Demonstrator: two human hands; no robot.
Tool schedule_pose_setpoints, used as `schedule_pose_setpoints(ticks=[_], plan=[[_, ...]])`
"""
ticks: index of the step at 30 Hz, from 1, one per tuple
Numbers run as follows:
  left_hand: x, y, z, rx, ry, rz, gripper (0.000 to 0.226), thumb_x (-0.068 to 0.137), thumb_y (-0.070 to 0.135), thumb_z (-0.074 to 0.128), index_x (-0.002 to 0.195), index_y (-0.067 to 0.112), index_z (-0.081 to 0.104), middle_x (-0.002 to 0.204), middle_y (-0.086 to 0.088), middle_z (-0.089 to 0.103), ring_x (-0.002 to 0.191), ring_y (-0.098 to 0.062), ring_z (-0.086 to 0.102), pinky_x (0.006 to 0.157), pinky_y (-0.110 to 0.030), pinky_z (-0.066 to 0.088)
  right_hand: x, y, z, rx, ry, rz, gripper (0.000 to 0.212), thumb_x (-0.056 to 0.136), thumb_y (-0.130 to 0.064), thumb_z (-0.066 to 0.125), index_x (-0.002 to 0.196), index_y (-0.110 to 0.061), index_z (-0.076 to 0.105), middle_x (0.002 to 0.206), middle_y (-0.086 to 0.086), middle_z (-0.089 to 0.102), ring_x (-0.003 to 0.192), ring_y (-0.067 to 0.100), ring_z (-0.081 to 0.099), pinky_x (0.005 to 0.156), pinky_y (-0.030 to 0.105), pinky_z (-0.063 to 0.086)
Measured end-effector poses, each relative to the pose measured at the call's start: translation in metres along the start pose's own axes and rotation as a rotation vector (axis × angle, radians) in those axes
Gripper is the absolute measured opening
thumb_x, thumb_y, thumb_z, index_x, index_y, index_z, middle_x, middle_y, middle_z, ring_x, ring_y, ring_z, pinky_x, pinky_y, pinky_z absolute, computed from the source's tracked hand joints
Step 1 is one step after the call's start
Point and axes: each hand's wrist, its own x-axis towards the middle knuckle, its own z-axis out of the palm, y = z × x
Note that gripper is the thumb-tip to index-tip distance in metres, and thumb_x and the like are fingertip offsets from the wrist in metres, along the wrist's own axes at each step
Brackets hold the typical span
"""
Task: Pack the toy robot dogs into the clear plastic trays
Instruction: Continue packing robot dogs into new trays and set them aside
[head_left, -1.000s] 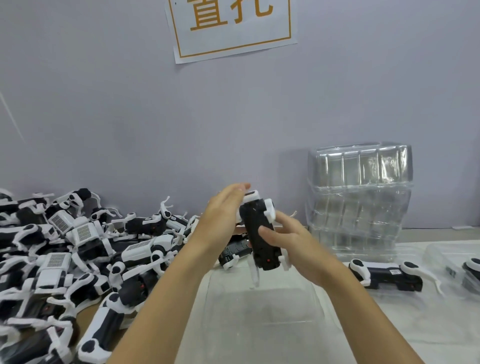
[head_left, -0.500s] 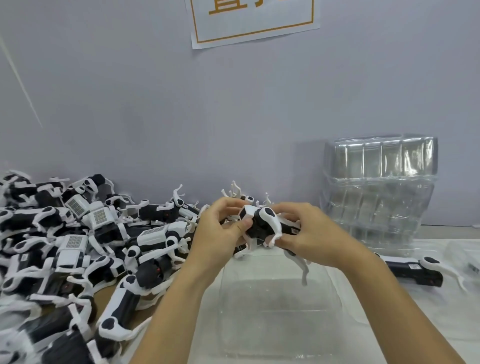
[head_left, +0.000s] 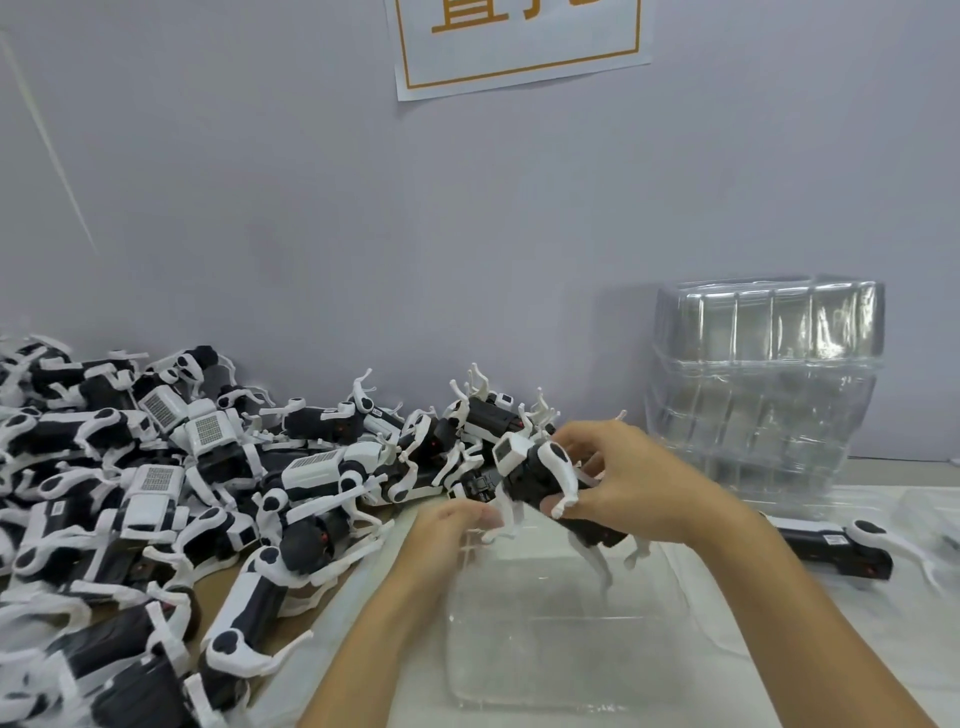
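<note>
Toy dog (head_left: 550, 483) above clear tray (head_left: 571, 644), right-hand fingers (head_left: 597, 467) around it, left fingers (head_left: 467, 514) seemingly pinching a leg.

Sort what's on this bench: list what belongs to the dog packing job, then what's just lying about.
Job: held toy dog, right hand, left hand, clear tray below, pile of dogs, stack of trays, dog lying right.
Lying about: wall sign.

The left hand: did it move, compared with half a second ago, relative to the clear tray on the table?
Yes. The left hand has come down from the toy robot dog toward the near-left rim of the clear tray; the right hand holds the dog above it.
</note>
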Motion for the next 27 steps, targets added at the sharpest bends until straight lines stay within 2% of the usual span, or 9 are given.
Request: schedule_pose_setpoints(ticks=[2, 4, 7, 11, 14, 17, 21, 25, 27], plan=[[0.002, -0.005, 0.001, -0.065, -0.016, -0.007, 0.033, 0.093, 0.005, 0.052, 0.068, 0.012, 0.072, 0.074, -0.004, 0.070, 0.071, -0.017, 0.066, 0.077, -0.038, 0.042, 0.001, 0.000, 0.005, -0.066, -0.087, 0.032, 0.029, 0.068, -0.037, 0.084, 0.092, -0.037, 0.066, 0.088, -0.018, 0.066, 0.078, 0.008, 0.067, 0.072, 0.032, 0.058], [0.003, -0.005, 0.001, -0.072, -0.021, 0.018, 0.021, 0.089, 0.003, 0.054, 0.075, -0.002, 0.068, 0.074, -0.010, 0.065, 0.069, -0.021, 0.059, 0.074, -0.037, 0.039, 0.002, -0.001, 0.013, -0.156, -0.154, 0.054, 0.032, 0.069, -0.037, 0.084, 0.094, -0.036, 0.066, 0.094, -0.017, 0.065, 0.080, 0.008, 0.065, 0.070, 0.029, 0.056], [0.004, -0.007, 0.002, -0.082, -0.022, 0.026, 0.019, 0.089, 0.004, 0.055, 0.081, -0.002, 0.070, 0.076, -0.010, 0.064, 0.070, -0.021, 0.056, 0.067, -0.030, 0.042, 0.003, -0.002, 0.026, -0.245, -0.183, 0.072, 0.033, 0.076, -0.037, 0.082, 0.101, -0.035, 0.060, 0.105, -0.013, 0.061, 0.084, 0.008, 0.061, 0.065, 0.023, 0.051], [0.005, -0.007, 0.002, -0.081, -0.031, 0.050, 0.018, 0.090, 0.005, 0.055, 0.083, -0.005, 0.068, 0.078, -0.011, 0.065, 0.071, -0.020, 0.058, 0.064, -0.028, 0.045, 0.004, -0.002, 0.029, -0.273, -0.163, 0.089, 0.037, 0.080, -0.032, 0.080, 0.108, -0.034, 0.056, 0.113, -0.007, 0.059, 0.090, 0.014, 0.060, 0.071, 0.031, 0.056], [0.004, -0.004, 0.002, -0.064, -0.041, 0.054, 0.031, 0.090, -0.001, 0.051, 0.071, 0.010, 0.074, 0.072, -0.006, 0.068, 0.066, -0.016, 0.062, 0.057, -0.022, 0.046, 0.004, -0.003, 0.024, -0.275, -0.140, 0.045, 0.027, 0.078, -0.022, 0.080, 0.087, -0.038, 0.060, 0.096, -0.010, 0.064, 0.079, 0.007, 0.057, 0.066, 0.027, 0.050], [0.002, -0.002, 0.002, -0.075, -0.033, 0.031, 0.049, 0.091, -0.006, 0.047, 0.053, 0.019, 0.066, 0.065, -0.002, 0.063, 0.070, -0.024, 0.064, 0.063, -0.029, 0.047, 0.004, -0.004, 0.017, -0.304, -0.103, 0.026, 0.026, 0.077, -0.013, 0.077, 0.076, -0.035, 0.063, 0.075, -0.012, 0.061, 0.069, 0.008, 0.053, 0.063, 0.027, 0.045], [0.002, 0.001, 0.004, -0.055, -0.037, 0.055, 0.033, 0.095, -0.004, 0.048, 0.077, 0.006, 0.073, 0.079, -0.010, 0.069, 0.073, -0.021, 0.065, 0.067, -0.031, 0.052, 0.003, -0.006, 0.020, -0.356, -0.139, 0.039, 0.029, 0.075, -0.011, 0.077, 0.088, -0.036, 0.070, 0.077, -0.016, 0.060, 0.077, 0.012, 0.054, 0.070, 0.032, 0.050], [0.001, 0.002, 0.006, -0.053, -0.043, 0.060, 0.032, 0.098, 0.000, 0.046, 0.082, 0.006, 0.073, 0.082, -0.007, 0.072, 0.074, -0.020, 0.062, 0.063, -0.024, 0.052, 0.003, -0.005, 0.031, -0.376, -0.132, 0.048, 0.038, 0.077, -0.013, 0.078, 0.107, -0.034, 0.069, 0.098, -0.011, 0.060, 0.092, 0.014, 0.054, 0.081, 0.036, 0.053], [0.001, 0.001, 0.006, -0.054, -0.051, 0.053, 0.032, 0.098, 0.001, 0.046, 0.083, 0.006, 0.073, 0.082, -0.007, 0.072, 0.074, -0.020, 0.062, 0.061, -0.024, 0.051, 0.004, -0.001, 0.031, -0.357, -0.133, 0.060, 0.042, 0.078, -0.017, 0.079, 0.113, -0.035, 0.063, 0.107, -0.010, 0.057, 0.095, 0.012, 0.052, 0.082, 0.032, 0.051]])
